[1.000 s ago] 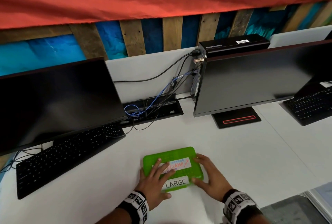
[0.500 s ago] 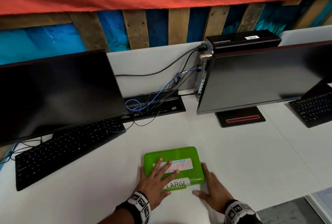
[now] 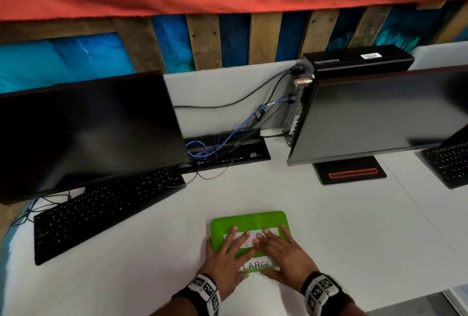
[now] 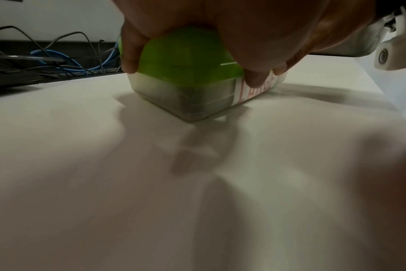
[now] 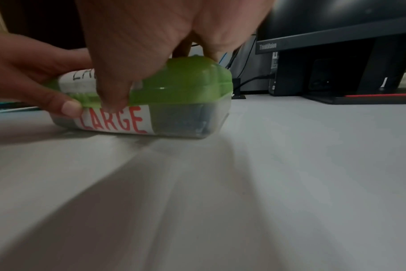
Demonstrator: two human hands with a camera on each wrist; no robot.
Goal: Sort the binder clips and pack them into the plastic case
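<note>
Your left hand (image 3: 225,260) lies flat-fingered on the green lid (image 3: 249,222) of the plastic case (image 5: 186,117), thumb at its front edge, while your right hand (image 3: 283,257) presses likewise beside it, fingers straight, the case shut on the white desk (image 3: 342,227) before you.

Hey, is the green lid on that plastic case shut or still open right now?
Shut. The green lid sits flat on the clear base, both hands pressing on top. Whether its latch has caught, cannot tell.
</note>
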